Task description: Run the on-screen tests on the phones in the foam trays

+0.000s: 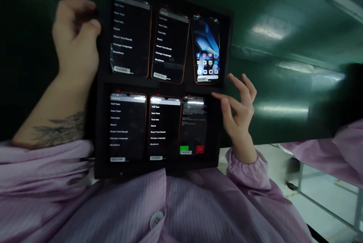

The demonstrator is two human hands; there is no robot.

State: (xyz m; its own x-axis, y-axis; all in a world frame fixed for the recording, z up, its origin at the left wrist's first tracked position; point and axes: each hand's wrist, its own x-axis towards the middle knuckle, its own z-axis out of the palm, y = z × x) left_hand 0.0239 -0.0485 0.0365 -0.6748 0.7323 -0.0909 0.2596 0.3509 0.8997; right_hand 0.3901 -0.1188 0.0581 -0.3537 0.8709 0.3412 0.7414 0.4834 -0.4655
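Observation:
A black tray [170,89] with compartments lies in front of my body, holding several phones in two rows of three. My left hand [76,38] is closed, thumb and fingers at the tray's upper left edge. Beside the lower right corner, my right hand [239,108] is open, its index finger stretched over the tray's right side, near the top of a phone [194,129] with green and red boxes on its screen. Above that one, another phone [207,42] shows a blue home screen with app icons. The others, such as the lower middle phone [165,129], show a text menu on black.
A dark green work surface [255,69] spreads behind and to the right, with blurred light reflections. At the right edge is another person's pink sleeve [334,152]. A metal frame [326,205] stands on the pale floor at lower right.

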